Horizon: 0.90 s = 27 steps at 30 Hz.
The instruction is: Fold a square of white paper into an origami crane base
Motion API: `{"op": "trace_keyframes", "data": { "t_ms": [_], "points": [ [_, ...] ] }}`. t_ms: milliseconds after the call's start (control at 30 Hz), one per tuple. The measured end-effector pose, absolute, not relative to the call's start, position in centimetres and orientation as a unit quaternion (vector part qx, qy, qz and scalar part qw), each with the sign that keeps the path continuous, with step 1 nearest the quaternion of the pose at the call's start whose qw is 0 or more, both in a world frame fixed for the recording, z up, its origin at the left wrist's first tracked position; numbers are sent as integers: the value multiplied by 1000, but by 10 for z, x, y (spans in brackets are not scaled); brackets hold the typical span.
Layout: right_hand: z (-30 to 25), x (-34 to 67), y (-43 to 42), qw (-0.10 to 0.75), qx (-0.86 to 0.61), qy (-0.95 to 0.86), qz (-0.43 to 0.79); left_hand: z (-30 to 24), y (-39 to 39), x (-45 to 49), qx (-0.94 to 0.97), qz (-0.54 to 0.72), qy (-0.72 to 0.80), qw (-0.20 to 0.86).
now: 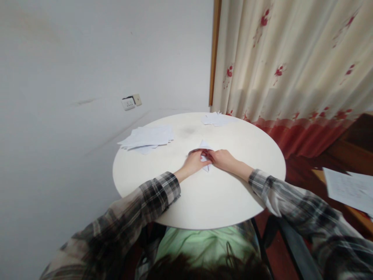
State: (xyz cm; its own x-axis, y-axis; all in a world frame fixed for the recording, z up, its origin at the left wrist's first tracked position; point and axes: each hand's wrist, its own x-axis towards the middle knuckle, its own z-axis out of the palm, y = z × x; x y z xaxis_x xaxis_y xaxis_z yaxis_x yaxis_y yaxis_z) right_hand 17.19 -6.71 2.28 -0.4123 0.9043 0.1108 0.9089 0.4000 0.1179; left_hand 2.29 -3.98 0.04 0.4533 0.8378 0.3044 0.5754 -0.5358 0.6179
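A folded sheet of white paper [204, 144] lies near the middle of the round white table [210, 202]. One pointed end sticks out beyond my fingers and another towards me. From the left side my left hand [194, 161] grips the paper, thumb towards me. Opposite it, my right hand [223, 159] pinches the right side, its fingertips meeting those of the left over the paper. The middle of the paper is partly hidden by my fingers, so the exact fold cannot be made out.
A stack of white paper sheets [150, 136] lies at the table's left edge. Several papers [217, 119] are at the far edge. A wall socket [128, 103] and a floral curtain [279, 89] are behind. More sheets [346, 188] rest on wooden furniture at right.
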Motion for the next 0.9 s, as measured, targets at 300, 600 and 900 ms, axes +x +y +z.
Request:
{"op": "trace_keyframes", "data": {
  "t_ms": [300, 600, 900],
  "points": [
    [22, 172, -66, 12, -540, -838, -83, -2, -38, 23, 827, 311, 411, 225],
    [20, 172, -65, 16, -538, -839, -83, 0, -39, 22, 827, 303, 415, 228],
    [20, 172, -66, 2, -538, -839, -80, 0, -40, 19, 831, 275, 419, 242]
  ]
}}
